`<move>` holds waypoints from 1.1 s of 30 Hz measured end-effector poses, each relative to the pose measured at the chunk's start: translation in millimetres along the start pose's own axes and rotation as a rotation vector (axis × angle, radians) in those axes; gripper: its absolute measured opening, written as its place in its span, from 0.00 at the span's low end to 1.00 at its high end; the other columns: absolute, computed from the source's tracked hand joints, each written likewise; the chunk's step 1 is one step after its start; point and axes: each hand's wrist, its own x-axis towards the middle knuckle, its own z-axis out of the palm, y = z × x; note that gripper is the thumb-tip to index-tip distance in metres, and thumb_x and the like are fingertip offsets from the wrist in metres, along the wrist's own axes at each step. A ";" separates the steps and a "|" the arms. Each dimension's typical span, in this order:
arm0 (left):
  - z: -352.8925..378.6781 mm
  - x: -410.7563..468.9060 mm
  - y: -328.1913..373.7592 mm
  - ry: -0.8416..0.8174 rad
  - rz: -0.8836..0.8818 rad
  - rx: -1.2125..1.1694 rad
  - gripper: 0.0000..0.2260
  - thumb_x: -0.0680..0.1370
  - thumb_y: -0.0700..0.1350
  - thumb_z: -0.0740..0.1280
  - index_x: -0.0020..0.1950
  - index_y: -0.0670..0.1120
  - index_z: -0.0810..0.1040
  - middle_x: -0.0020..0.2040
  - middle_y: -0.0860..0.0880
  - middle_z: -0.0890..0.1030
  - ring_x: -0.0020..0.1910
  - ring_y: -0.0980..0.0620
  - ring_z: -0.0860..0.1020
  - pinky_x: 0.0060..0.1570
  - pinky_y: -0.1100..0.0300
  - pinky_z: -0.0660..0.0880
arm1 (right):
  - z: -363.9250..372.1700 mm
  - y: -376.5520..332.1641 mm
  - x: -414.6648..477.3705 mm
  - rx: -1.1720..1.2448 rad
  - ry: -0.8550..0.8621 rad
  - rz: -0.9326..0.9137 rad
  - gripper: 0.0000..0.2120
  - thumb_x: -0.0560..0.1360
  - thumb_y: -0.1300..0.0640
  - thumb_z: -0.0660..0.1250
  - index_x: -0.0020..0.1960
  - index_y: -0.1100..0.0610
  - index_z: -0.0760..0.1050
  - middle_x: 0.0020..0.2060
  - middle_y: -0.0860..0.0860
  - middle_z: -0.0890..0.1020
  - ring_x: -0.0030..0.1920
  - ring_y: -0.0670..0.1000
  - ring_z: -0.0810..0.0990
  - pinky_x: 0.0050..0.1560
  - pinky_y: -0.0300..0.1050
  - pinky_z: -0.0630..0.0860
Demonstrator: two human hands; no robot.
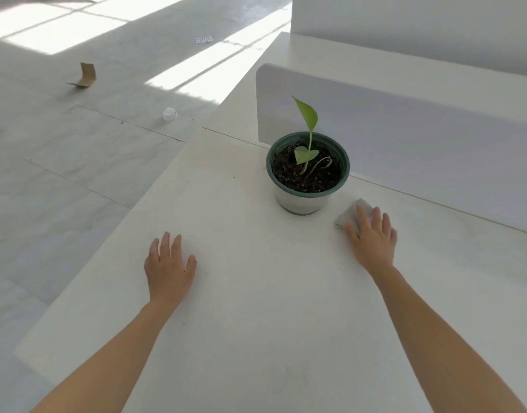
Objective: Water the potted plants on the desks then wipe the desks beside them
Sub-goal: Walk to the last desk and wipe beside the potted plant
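Observation:
A small plant with two green leaves grows in a green-rimmed pot (307, 174) full of dark soil, standing on a white desk (256, 293). Just right of the pot lies a grey cloth (350, 214), and my right hand (372, 236) rests flat on it, fingers spread over its near part. My left hand (169, 268) lies palm down on the bare desk to the left of the pot, fingers apart, holding nothing. No watering vessel is visible on the desk.
A white partition panel (405, 129) runs behind the pot along the desk's far edge. The desk's left edge drops to a tiled floor, where a piece of cardboard (84, 75) and a clear plastic cup (169, 113) lie.

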 end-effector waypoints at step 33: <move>16.3 12.2 -7.7 -0.240 0.028 0.160 0.28 0.70 0.54 0.53 0.61 0.40 0.77 0.62 0.36 0.77 0.60 0.33 0.75 0.57 0.44 0.59 | 78.9 -226.7 33.6 -0.096 -0.195 -0.354 0.26 0.79 0.45 0.47 0.75 0.51 0.46 0.76 0.54 0.46 0.75 0.57 0.42 0.73 0.55 0.38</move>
